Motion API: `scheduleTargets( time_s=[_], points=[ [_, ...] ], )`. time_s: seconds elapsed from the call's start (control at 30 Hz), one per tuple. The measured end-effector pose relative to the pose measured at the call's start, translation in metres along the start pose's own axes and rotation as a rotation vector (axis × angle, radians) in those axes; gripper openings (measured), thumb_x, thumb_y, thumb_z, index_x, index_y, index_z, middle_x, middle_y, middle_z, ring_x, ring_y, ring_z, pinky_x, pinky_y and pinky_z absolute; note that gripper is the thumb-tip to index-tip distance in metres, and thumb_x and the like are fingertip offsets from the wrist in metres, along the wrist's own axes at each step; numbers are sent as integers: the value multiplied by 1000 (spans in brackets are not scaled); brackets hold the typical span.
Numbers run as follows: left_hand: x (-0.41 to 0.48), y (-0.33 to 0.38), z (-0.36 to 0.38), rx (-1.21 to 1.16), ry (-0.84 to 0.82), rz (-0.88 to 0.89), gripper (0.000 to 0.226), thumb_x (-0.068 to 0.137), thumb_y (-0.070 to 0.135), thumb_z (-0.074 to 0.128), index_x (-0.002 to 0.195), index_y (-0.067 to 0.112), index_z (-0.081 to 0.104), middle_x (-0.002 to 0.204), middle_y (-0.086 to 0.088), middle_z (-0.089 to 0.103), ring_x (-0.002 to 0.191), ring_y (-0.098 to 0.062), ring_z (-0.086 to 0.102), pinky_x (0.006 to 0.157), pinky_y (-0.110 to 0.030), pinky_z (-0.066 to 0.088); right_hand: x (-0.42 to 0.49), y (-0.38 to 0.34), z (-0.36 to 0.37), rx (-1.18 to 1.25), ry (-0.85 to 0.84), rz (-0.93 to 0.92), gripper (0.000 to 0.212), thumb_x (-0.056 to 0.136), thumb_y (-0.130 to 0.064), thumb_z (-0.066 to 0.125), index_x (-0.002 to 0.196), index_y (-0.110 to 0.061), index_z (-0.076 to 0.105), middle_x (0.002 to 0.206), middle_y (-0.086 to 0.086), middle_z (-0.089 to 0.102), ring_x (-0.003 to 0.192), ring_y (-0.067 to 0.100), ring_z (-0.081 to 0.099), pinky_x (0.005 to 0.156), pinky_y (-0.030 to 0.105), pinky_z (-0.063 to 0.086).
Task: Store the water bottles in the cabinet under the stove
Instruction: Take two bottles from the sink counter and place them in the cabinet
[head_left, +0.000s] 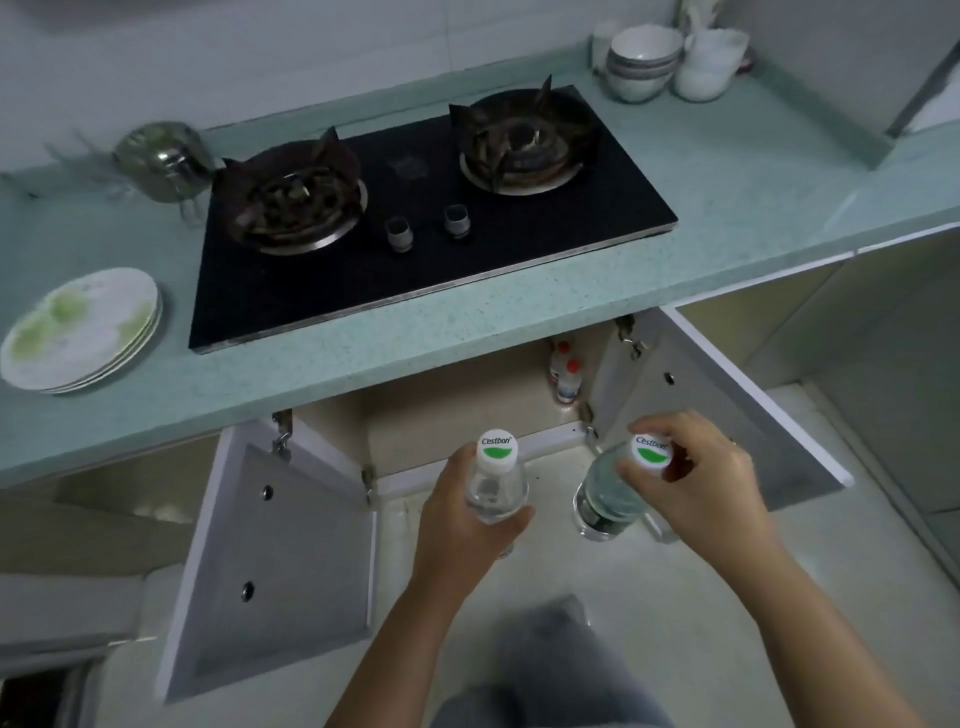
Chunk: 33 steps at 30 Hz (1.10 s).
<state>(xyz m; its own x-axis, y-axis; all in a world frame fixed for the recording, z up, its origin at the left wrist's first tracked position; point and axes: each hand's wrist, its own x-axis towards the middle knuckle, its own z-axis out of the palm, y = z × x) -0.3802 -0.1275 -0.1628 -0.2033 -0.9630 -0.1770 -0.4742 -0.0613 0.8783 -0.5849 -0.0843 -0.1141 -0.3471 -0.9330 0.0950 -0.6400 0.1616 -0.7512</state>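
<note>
Both forearms are bare from the lower edge of the view up to the wrists; no sleeve, cuff, watch or band shows on either. The left hand (462, 512) is bare, with no glove. The right hand (696, 478) is also ungloved, its fingers (657, 423) bare, nails short and unpainted. Below and between the arms, a knee (550, 654) shows in grey-blue denim-like trousers with soft folds in the cloth.

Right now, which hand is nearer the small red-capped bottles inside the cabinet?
Right. The right hand is just below and right of the red-capped bottles; the left hand is farther down-left.
</note>
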Motion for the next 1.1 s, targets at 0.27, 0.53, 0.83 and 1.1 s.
scheduleTargets(
  time_s=[0.27,0.53,0.83,1.1],
  points=[
    [73,-43,45,5,-26,-42,62,61,17,84,95,48,42,100,18,57,88,0,56,55,-1,42,48,73,55,44,-32,53,24,66,-4,75,85,-13,65,83,0,59,72,-3,57,60,4,42],
    [171,-133,110,32,-118,-45,63,61,21,83,107,38,43,108,4,63,96,-10,60,71,-2,40,104,158,138,15,11,111,25,68,-3,74,89,-12,64,89,4,62,70,14,58,62,27,52],
    [290,-262,202,-24,-74,-36,67,60,16,84,111,33,44,111,4,61,100,-15,58,86,-29,47,172,297,250,-30,-54,109,27,66,-11,75,89,-15,62,91,0,58,76,19,56,64,24,45],
    [397,-370,277,-73,-49,49,47,68,20,78,98,40,48,101,6,64,94,-17,62,79,-34,51,235,385,324,-117,-110,-57,29,66,-13,72,74,-30,51,72,-19,47,66,3,49,57,7,38]
  ],
)
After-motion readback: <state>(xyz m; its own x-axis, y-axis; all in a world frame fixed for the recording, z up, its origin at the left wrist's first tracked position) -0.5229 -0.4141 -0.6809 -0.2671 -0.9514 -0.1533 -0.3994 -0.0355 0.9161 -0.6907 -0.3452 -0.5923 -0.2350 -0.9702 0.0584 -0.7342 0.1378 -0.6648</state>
